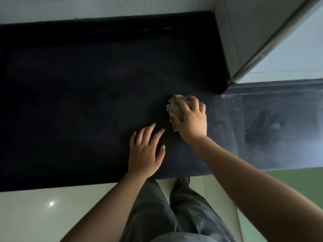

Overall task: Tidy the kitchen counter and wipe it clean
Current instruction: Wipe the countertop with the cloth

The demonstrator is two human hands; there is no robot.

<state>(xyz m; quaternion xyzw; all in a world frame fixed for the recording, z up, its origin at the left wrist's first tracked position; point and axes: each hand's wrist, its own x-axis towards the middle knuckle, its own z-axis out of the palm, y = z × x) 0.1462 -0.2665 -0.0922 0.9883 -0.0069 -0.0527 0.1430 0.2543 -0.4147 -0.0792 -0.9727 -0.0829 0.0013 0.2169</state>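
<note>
The right hand (189,117) clamps a crumpled cloth (174,106) against the dark counter (78,93) — pressure likely aids wiping. The left hand (146,151) rests flat, fingers spread, near the front edge — probably bracing the person. No labels or writing are legible.

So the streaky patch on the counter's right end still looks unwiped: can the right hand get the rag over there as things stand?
Probably yes. The right hand already presses the rag on the counter, and the smeared patch lies just to its right with nothing between them.
</note>
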